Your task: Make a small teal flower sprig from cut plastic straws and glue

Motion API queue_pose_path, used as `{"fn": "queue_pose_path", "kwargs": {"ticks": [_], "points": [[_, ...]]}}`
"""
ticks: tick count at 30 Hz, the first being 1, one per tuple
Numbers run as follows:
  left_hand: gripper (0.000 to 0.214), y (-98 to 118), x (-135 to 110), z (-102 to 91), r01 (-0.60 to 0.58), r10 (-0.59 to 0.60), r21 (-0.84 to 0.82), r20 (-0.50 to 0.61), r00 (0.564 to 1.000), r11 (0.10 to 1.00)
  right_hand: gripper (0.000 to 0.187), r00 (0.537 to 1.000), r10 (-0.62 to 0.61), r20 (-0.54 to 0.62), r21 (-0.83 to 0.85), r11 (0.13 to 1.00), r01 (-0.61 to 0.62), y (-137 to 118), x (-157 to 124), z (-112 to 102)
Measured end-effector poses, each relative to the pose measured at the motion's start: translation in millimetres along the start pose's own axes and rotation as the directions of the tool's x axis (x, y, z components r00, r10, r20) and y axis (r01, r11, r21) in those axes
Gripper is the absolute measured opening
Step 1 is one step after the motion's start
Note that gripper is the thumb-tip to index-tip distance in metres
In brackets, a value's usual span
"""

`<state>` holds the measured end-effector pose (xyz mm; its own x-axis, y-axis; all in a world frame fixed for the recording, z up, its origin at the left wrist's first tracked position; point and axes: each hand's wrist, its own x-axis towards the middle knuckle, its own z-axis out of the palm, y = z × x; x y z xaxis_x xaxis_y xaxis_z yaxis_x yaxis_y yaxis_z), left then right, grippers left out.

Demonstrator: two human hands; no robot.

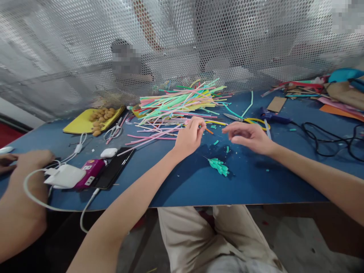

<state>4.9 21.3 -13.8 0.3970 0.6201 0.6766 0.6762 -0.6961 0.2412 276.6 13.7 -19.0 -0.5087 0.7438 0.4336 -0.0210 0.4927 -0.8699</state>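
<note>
My left hand (191, 133) is at the front of a pile of pastel chenille stems (182, 100), its fingers curled together; whatever they pinch is hidden. My right hand (248, 137) hovers over the table with fingers loosely bent and thumb apart, nothing visible in it. Just beyond it lie scissors with yellow handles (257, 121), partly covered by the hand. A small teal tuft made of short fuzzy pieces (218, 167) rests on the blue table between my forearms. Short cut teal pieces (216, 142) are scattered between the hands.
A blue glue gun (274, 116) with a black cord (321, 142) lies at right. At left are a black phone (113, 170), a purple power adapter (88, 172), white cables and a yellow tray (75, 123) of brown food. Another person's arm (27, 189) rests far left. Perforated metal (176, 45) stands behind.
</note>
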Motion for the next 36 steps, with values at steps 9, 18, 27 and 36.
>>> {"fn": "queue_pose_path", "kwargs": {"ticks": [9,18,27,36], "points": [[0.021,2,-2,1.5,0.107,-0.125,0.104,0.185,0.975,0.989,0.007,0.954,-0.3,0.023,-0.489,0.828,0.273,6,7,-6],[0.027,7,-2,2.7,0.153,-0.169,0.093,0.214,0.962,0.984,0.001,0.934,-0.334,0.13,-0.5,0.791,0.353,15,8,-7],[0.009,0,-3,8.3,0.121,-0.131,0.052,0.308,0.942,0.991,0.005,0.931,-0.334,0.146,-0.55,0.755,0.357,13,9,-4],[0.011,15,-4,2.7,-0.12,0.134,-0.078,0.223,0.966,0.99,0.023,0.934,-0.339,0.115,-0.64,0.693,0.331,18,8,-3]]}}
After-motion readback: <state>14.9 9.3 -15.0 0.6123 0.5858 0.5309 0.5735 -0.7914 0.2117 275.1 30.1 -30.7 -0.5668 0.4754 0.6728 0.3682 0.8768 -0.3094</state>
